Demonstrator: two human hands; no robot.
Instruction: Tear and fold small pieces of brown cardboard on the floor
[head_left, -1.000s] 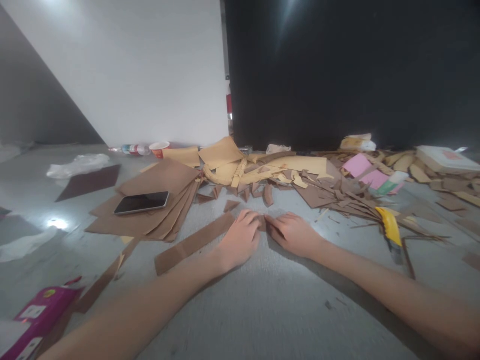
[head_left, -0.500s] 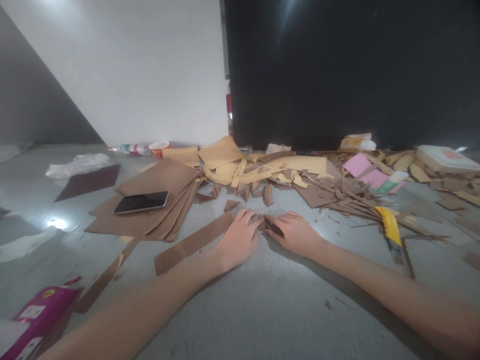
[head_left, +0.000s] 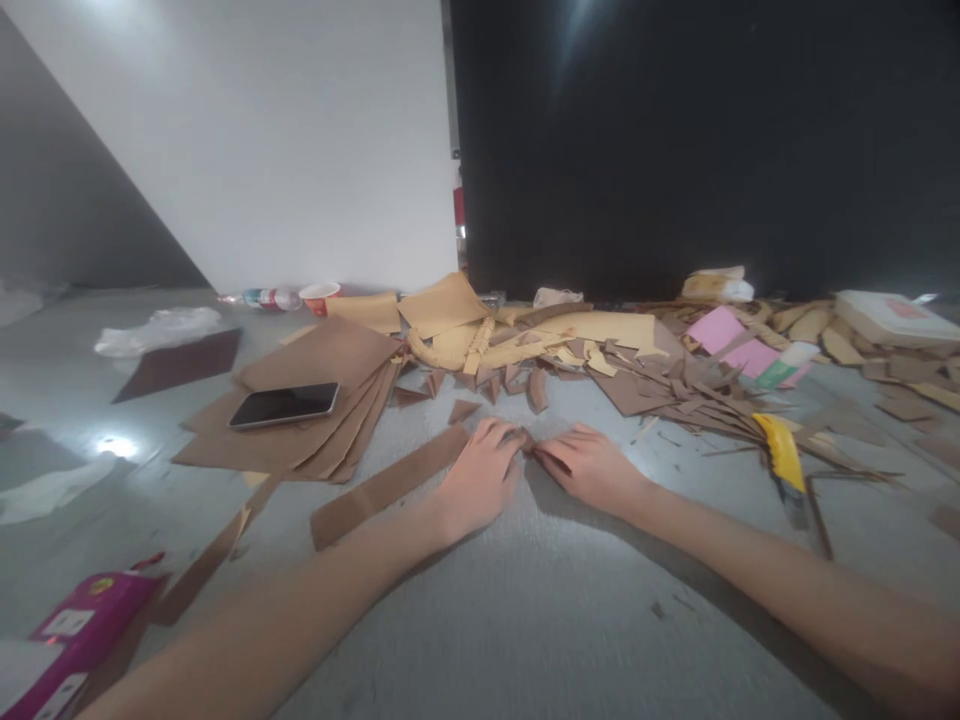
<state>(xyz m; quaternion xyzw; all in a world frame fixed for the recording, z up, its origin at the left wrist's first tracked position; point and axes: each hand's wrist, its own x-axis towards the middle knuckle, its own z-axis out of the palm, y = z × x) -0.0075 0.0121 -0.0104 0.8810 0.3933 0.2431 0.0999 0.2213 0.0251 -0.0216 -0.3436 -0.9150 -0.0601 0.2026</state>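
My left hand (head_left: 484, 470) and my right hand (head_left: 592, 468) face each other over the middle of the table, with a small gap between the fingertips. Both have their fingers bent and closed on a small brown cardboard piece (head_left: 529, 442), most of it hidden by the fingers. A long brown cardboard strip (head_left: 390, 487) lies flat, running from under or beside my left hand toward the lower left. I cannot tell whether the strip joins the small piece. Just beyond the hands lie several small cut brown pieces (head_left: 463, 410).
A black phone (head_left: 285, 404) rests on stacked brown sheets (head_left: 247, 447). A yellow utility knife (head_left: 784, 455) lies at the right beside a heap of brown scraps (head_left: 682, 390). A magenta object (head_left: 94, 625) sits lower left. A paper cup (head_left: 320, 295) and yellow paper pieces (head_left: 442, 305) are at the back.
The fingers of my right hand have closed further, and the brown piece between the hands shows less and looks lower. My left hand has hardly moved.
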